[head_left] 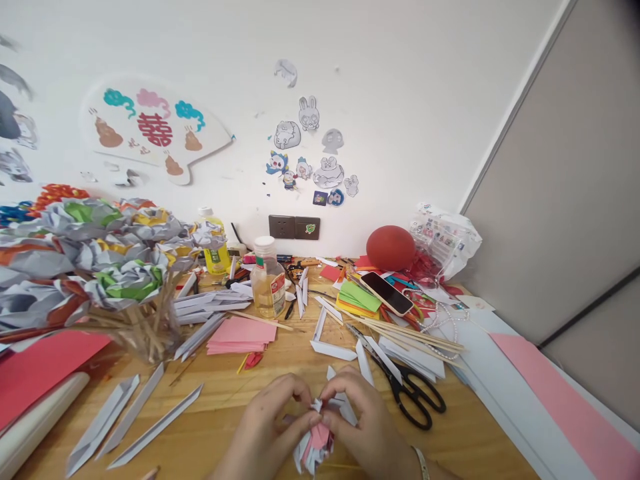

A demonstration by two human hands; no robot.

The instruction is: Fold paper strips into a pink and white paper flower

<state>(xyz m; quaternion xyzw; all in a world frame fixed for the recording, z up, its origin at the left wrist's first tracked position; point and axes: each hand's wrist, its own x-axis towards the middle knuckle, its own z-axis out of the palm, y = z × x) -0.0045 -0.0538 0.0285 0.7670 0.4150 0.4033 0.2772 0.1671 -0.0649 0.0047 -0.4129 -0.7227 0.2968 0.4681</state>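
Note:
Low in the middle of the view, my left hand (275,421) and my right hand (359,419) meet over a pink and white folded paper flower (318,441). Thumbs and fingertips of both hands pinch the folded paper near its top; the palms partly cover it. Behind my right hand lie folded white paper strips (345,400), partly hidden. A pair of black-handled scissors (413,393) rests to the right of that hand. Ahead of my left hand is a stack of pink paper (241,335), with a small red scrap (253,360) beside it.
Finished paper flowers on sticks (125,280) crowd the left side. A bottle of clear yellowish liquid (269,283) stands at the middle back. Wooden sticks (410,331), a phone (387,293) and a red balloon (391,248) are on the right. Folded strips (155,427) lie at front left.

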